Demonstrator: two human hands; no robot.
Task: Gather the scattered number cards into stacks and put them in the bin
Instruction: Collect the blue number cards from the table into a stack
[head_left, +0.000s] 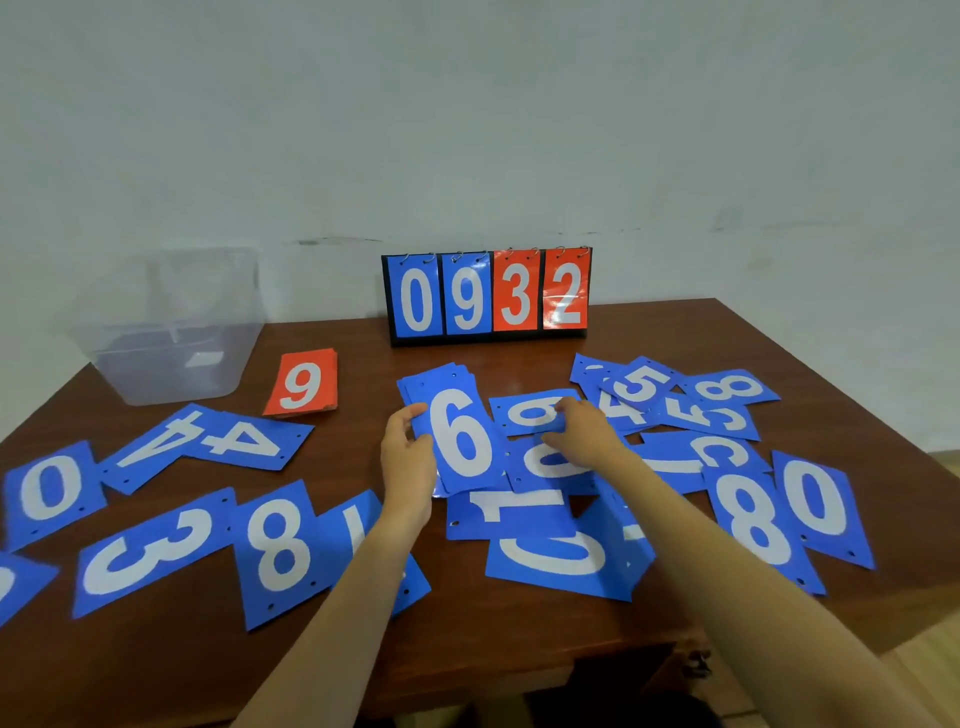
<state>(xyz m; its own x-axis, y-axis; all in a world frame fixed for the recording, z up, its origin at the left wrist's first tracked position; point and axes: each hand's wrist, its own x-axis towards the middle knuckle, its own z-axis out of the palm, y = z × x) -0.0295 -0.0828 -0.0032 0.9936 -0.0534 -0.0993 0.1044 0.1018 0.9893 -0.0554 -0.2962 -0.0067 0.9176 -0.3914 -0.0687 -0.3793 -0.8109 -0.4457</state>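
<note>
the left grip (408, 457) curled round the left edge of a fanned stack of blue cards (462, 436), thin glossy rectangles with punched holes and a white 6 on top, tilted over the polished brown wooden bench (675, 332). just beside the stack, the right grip (587, 434) pinched a sideways blue card (527, 414), fingers on its far edge, thumb at the near one. scattered blue cards (280, 540) lay flat around. the clear plastic bin (171, 338) stood well apart at far left, a red card stack (306, 384) near it.
</note>
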